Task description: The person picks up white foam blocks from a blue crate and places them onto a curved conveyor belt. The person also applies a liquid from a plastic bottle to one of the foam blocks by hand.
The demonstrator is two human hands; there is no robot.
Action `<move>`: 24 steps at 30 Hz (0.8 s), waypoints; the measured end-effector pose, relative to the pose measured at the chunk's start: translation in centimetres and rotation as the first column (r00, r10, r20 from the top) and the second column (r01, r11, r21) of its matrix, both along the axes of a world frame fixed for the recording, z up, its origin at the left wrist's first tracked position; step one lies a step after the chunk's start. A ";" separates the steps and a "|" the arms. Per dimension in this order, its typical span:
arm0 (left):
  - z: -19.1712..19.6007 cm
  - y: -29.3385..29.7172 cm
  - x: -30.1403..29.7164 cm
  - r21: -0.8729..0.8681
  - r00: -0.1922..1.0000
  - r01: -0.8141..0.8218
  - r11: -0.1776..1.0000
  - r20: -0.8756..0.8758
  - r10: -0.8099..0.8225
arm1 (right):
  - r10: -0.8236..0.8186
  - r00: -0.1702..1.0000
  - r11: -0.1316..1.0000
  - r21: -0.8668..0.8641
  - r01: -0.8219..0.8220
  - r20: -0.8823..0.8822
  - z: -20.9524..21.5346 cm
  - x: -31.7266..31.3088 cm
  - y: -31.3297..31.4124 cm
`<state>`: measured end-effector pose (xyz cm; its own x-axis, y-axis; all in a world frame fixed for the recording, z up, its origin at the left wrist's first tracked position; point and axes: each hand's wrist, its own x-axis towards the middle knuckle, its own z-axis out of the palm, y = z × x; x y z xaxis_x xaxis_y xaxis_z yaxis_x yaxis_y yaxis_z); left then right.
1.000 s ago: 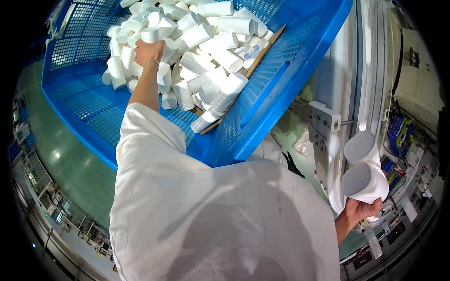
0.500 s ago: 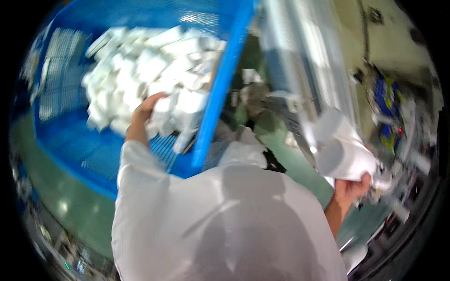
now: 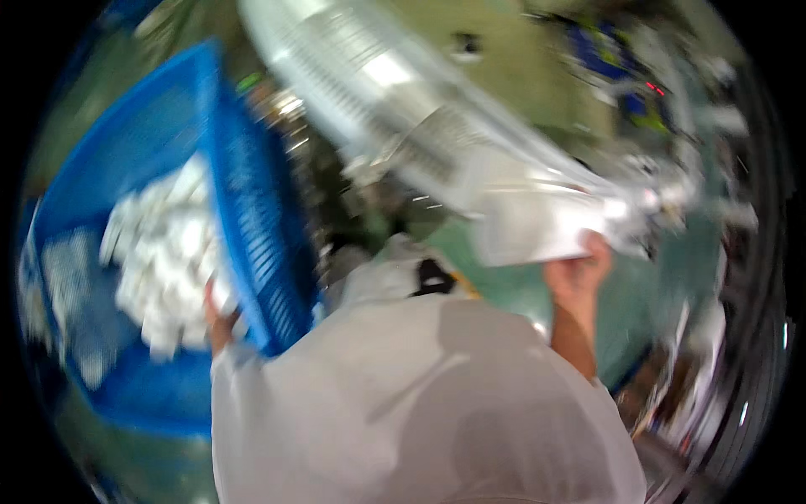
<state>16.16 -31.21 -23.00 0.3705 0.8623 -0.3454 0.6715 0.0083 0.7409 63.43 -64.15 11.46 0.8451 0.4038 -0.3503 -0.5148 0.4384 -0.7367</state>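
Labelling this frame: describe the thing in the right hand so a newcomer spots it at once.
Start at the big blue perforated crate on the left, then cross the silvery machine body to the right hand. It grips blurred white cup-like pieces; unlike the loose white pieces in the crate, these are raised against the machine.

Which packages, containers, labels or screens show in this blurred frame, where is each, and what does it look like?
Blue crate: left, tilted, lattice-walled plastic.
White containers: piled loose inside the crate, small and pale; left hand among them.
White pieces: right of centre, gripped by the right hand, too smeared to tell shape.
No label, sign or screen can be made out.
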 end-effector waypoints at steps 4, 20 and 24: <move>8.5 -0.3 5.4 -0.894 0.507 -0.335 0.298 0.096 0.857 | 0.027 1.000 0.996 0.088 -0.028 0.009 -0.7 1.2 -4.0; 40.4 0.0 18.3 0.422 0.697 0.037 0.906 0.639 -0.326 | 0.242 0.965 0.963 0.098 -0.252 0.103 -1.4 3.9 -1.4; 42.9 -3.7 21.3 0.646 0.625 0.124 0.753 0.539 -0.565 | 0.190 0.970 0.961 0.172 -0.215 0.148 -1.8 4.9 -1.8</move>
